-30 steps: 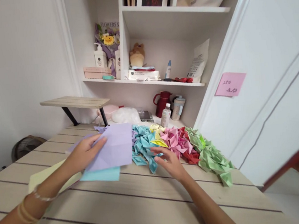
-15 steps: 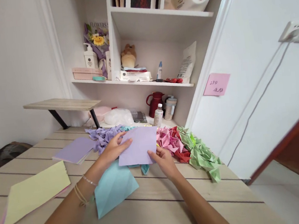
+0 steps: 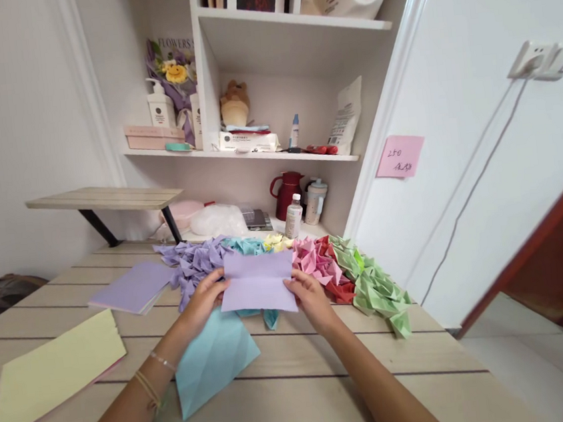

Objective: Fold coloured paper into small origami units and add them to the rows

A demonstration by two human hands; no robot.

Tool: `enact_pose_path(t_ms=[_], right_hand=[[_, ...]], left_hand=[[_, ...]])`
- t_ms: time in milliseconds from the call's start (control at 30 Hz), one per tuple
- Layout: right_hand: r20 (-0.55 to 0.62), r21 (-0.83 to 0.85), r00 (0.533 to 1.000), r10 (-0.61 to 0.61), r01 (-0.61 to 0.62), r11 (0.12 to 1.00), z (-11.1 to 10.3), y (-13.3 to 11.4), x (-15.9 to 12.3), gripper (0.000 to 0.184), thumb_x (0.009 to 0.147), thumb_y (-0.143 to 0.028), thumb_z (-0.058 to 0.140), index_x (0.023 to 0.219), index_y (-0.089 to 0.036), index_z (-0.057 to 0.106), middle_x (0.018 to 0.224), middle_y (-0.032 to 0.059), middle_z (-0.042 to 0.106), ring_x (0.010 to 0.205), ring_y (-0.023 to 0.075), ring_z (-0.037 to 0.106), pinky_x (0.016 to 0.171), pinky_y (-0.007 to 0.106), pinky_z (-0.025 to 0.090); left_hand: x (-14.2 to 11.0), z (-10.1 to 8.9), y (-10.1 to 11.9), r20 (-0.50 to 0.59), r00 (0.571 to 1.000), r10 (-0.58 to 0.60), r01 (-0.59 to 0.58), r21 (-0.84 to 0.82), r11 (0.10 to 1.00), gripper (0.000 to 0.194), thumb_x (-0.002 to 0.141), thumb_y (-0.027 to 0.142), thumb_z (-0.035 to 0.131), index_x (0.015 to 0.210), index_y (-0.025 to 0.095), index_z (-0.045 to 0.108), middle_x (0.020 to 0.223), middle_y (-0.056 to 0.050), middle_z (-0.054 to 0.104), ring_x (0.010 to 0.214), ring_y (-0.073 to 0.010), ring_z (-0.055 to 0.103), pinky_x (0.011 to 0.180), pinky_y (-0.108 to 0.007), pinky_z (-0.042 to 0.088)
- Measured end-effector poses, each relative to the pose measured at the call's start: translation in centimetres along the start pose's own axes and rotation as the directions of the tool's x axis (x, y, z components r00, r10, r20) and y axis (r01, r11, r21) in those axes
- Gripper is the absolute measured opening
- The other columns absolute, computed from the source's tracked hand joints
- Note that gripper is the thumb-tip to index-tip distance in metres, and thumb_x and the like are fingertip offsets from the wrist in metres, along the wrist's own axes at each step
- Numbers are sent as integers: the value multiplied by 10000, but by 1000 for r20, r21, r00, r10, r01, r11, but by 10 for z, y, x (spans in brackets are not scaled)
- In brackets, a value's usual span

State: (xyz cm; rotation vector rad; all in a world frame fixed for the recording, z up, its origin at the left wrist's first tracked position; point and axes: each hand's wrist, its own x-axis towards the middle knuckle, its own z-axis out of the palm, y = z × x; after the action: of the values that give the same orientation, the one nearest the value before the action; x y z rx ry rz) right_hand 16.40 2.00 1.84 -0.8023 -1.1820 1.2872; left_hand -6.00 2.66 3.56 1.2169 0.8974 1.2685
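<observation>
A sheet of purple paper (image 3: 258,284) with a crease across its middle is held up over the table. My left hand (image 3: 204,299) grips its left edge, thumb in front and fingers partly behind. On the opposite edge, my right hand (image 3: 310,296) pinches the sheet the same way. Below my left hand lies a creased light-blue sheet (image 3: 214,362). Behind the held paper are heaps of folded paper pieces: purple (image 3: 199,263), blue (image 3: 245,245), yellow (image 3: 278,242), pink (image 3: 311,258) and green (image 3: 380,291), with some red among the pink.
A stack of purple sheets (image 3: 131,287) and yellow paper (image 3: 57,372) over pink lie on the left of the slatted table (image 3: 292,404). A small raised stand (image 3: 104,199) is at the back left. A bottle (image 3: 293,218) and a red jug (image 3: 287,195) stand behind the heaps.
The purple sheet has tilted, and its middle crease now shows. My left hand has shifted from the sheet's face to its left edge, while my right hand stays on the right edge. The view has shifted slightly.
</observation>
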Motion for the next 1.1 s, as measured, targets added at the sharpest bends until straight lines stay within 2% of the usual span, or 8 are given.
enact_pose_path(t_ms=[167, 267, 333, 500, 633, 800, 1000, 1100], right_hand=[[44, 60, 999, 18, -20, 998, -4, 0, 1, 180, 694, -304, 535, 696, -169, 654, 505, -20, 505, 462, 95, 451, 417, 178, 348], [128, -33, 991, -32, 37, 999, -5, -5, -2, 238, 698, -274, 475, 631, -163, 674, 622, 28, 579, 588, 136, 524, 476, 212, 432], [227, -147, 972, -65, 100, 984, -5, -7, -4, 263, 707, -253, 461, 658, -170, 706, 755, 56, 622, 696, 166, 555, 523, 240, 474], [374, -275, 914, -158, 272, 922, 2, -6, -9, 374, 748, -186, 431, 1039, -250, 657, 1036, 42, 622, 810, 178, 587, 607, 277, 503], [475, -401, 856, -204, 417, 815, 7, -8, -13, 446, 782, -144, 415, 1189, -273, 544, 1144, 20, 590, 887, 185, 580, 725, 317, 486], [552, -507, 798, -241, 551, 663, 8, -16, -17, 329, 804, -185, 493, 1092, -281, 620, 1030, 31, 652, 892, 196, 597, 746, 312, 479], [484, -502, 834, -263, 511, 697, 8, -14, -14, 193, 783, -358, 587, 899, -254, 701, 774, 47, 655, 703, 168, 595, 561, 243, 472], [471, -513, 838, -273, 513, 688, 7, -11, -14, 211, 801, -370, 561, 931, -265, 690, 831, 55, 650, 741, 173, 597, 576, 250, 472]], left_hand=[[-3, -1, 0, 144, 988, 49, -52, 17, 999, 238, 724, 363, 505, 668, 153, 601, 635, -11, 596, 584, -145, 565, 552, -239, 437], [-4, 3, 0, 47, 996, 81, -85, 80, 993, 227, 668, 329, 638, 802, 154, 580, 723, -13, 628, 610, -138, 586, 566, -231, 449], [-4, 7, 0, -47, 993, 105, -104, 29, 994, 420, 608, 258, 717, 974, 184, 525, 845, -26, 651, 688, -151, 619, 624, -248, 474], [-5, 13, -2, -183, 980, 84, -130, -253, 959, 597, 656, 250, 704, 1170, 267, 400, 951, -27, 667, 822, -156, 644, 787, -315, 490], [-6, 15, -2, -41, 999, -25, 16, -201, 979, 447, 654, 250, 711, 1060, 175, 541, 918, -70, 698, 843, -195, 652, 802, -326, 488], [-8, 15, -3, 60, 991, -117, 122, -92, 988, 378, 647, 285, 713, 981, 127, 629, 874, -101, 713, 745, -196, 663, 670, -270, 498], [-11, 19, -7, 179, 975, -132, 127, 35, 991, 331, 645, 296, 715, 927, 130, 667, 831, -95, 720, 702, -191, 661, 628, -251, 482], [-12, 21, -8, 210, 970, -124, 118, 42, 992, 329, 646, 301, 714, 917, 122, 664, 805, -96, 720, 688, -203, 659, 616, -267, 482]])
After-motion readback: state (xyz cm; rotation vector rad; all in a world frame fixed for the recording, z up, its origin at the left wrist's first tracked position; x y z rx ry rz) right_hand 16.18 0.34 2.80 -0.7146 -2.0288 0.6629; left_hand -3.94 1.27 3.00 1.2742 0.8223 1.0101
